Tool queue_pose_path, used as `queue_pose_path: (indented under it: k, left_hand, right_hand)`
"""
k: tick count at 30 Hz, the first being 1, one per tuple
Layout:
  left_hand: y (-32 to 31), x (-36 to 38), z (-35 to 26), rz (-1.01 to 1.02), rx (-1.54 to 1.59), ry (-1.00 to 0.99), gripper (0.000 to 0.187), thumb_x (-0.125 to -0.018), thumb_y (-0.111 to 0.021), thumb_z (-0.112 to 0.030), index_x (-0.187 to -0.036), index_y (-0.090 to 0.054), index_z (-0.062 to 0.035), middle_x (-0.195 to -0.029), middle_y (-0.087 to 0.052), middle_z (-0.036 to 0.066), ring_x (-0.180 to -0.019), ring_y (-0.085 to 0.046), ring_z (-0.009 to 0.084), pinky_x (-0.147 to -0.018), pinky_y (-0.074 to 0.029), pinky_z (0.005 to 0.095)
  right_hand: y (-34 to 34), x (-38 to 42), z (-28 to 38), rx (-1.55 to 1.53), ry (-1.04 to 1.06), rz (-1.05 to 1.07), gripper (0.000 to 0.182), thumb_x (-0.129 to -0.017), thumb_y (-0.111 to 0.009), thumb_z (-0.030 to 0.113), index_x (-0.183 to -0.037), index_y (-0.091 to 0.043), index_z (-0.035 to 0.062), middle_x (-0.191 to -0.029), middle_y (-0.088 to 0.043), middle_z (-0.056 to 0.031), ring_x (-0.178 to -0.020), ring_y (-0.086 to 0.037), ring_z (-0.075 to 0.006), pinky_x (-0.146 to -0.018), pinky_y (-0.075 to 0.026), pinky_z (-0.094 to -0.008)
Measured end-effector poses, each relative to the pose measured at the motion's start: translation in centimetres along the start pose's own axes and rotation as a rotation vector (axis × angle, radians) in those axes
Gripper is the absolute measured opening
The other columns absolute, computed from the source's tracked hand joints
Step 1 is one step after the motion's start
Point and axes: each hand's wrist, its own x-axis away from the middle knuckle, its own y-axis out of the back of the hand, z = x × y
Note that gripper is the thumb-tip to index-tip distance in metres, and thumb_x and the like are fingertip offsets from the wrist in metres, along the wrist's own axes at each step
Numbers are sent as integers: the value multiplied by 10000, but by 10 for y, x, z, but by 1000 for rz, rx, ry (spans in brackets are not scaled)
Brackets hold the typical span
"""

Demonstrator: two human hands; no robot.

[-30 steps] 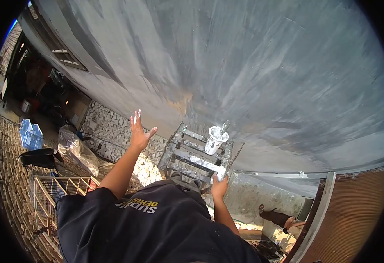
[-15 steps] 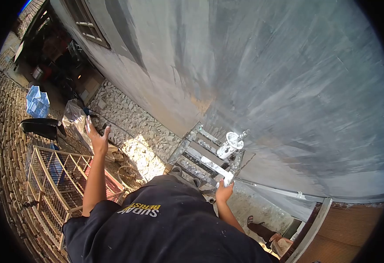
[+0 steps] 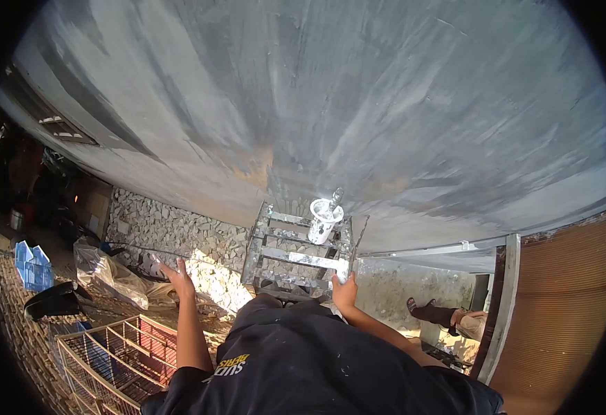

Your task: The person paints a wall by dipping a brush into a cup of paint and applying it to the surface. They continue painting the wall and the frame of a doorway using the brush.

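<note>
My left hand [image 3: 178, 278] is raised with its fingers spread, whitish at the tips, and nothing in it. My right hand [image 3: 345, 294] is closed around the white, paint-covered near right corner of a wooden stepladder [image 3: 285, 235]; the fingers are partly hidden. The ladder's slats are spattered with paint, and one has a bright white stretch. On its top stands a white plastic cup [image 3: 322, 228], smeared with paint, with a paint-coated brush handle [image 3: 337, 197] sticking out. What is inside the cup is hard to make out.
A grey, streaky wall [image 3: 386, 104] rises just ahead. Broken stones [image 3: 171, 228] lie below left, near a wooden birdcage [image 3: 119, 353], a blue crate [image 3: 34, 266] and plastic sheeting [image 3: 102, 273]. Another person's leg [image 3: 434, 315] shows below right, beside a brown corrugated panel [image 3: 566, 311].
My view has turned right, so the wall and ladder look more level and the cage sits lower left. My left hand stays spread; my right hand stays at the ladder's corner.
</note>
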Motion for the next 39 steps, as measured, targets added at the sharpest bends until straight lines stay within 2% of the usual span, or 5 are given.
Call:
queue_pose_path:
  k: [10, 18, 22, 35, 39]
  left_hand:
    - [-122, -8, 6, 397, 118, -38, 1058, -956, -452, -679, -1562, 19, 50, -1638, -66, 275, -1520, -127, 388, -1218, -140, 441]
    - [-174, -10, -72, 613, 377, -231, 860, -1009, -493, -528, -1604, -32, -112, -1630, -116, 277, -1482, -234, 413, -1189, -228, 463]
    - [-169, -8, -81, 668, 145, -510, 867, -987, -528, -534, -1595, -105, -83, -1613, -171, 286, -1478, -251, 416, -1186, -245, 465]
    - [-149, -37, -115, 631, -323, -543, 1021, -885, -638, -600, -1581, -138, -45, -1600, -218, 285, -1461, -258, 448, -1189, -251, 462]
    - [-121, -44, -129, 627, -428, -545, 1061, -836, -657, -653, -1591, -144, -111, -1620, -199, 238, -1468, -245, 440, -1184, -264, 507]
  right_hand:
    - [12, 4, 16, 47, -65, 36, 651, -865, -727, 331, -1279, -494, -114, -1002, -662, -357, -992, -642, -500, -856, -521, -501]
    - [15, 6, 21, -19, -91, -3, 620, -868, -725, 329, -1258, -519, -106, -969, -659, -364, -960, -656, -487, -837, -534, -503]
    - [13, 7, 18, -71, -97, -3, 597, -872, -733, 323, -1242, -528, -97, -941, -663, -356, -941, -658, -487, -820, -534, -516]
    - [-2, 6, -3, -179, 1, -17, 640, -867, -737, 306, -1280, -523, -132, -921, -675, -351, -900, -678, -487, -782, -543, -489]
    - [0, -1, 8, -69, 26, -54, 619, -861, -747, 282, -1270, -536, -132, -932, -680, -344, -903, -682, -480, -782, -541, -487]
